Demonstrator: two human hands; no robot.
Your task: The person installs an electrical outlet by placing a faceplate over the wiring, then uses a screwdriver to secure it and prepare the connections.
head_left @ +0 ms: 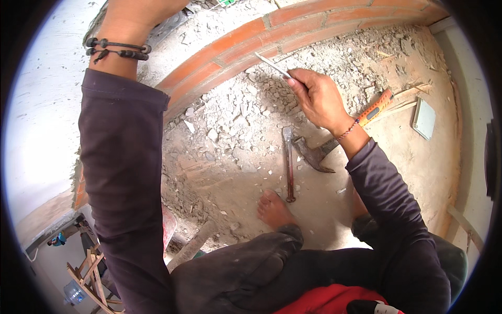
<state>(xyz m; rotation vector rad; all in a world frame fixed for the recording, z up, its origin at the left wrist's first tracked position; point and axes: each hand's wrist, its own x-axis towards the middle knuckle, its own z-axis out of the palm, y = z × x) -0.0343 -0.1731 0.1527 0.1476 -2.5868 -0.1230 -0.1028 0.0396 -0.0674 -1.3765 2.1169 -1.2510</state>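
My right hand (317,96) is closed on one end of a thin pale strip (270,64), pinched between thumb and fingers. The strip points up and left, toward the low brick wall (235,49). Raised at the upper left is my left hand (140,11), cut off by the frame's top edge, so its fingers are hidden. Below my right hand a claw hammer (312,155) lies on the floor, its orange handle (375,108) partly behind my wrist. A metal chisel (289,165) rests beside the hammer's head.
Broken rubble (230,120) covers the floor along the brick wall. A small pale rectangular piece (423,119) lies at the right near thin wood strips (405,99). My bare foot (274,209) is close to the chisel. A wooden frame (94,277) stands at the lower left.
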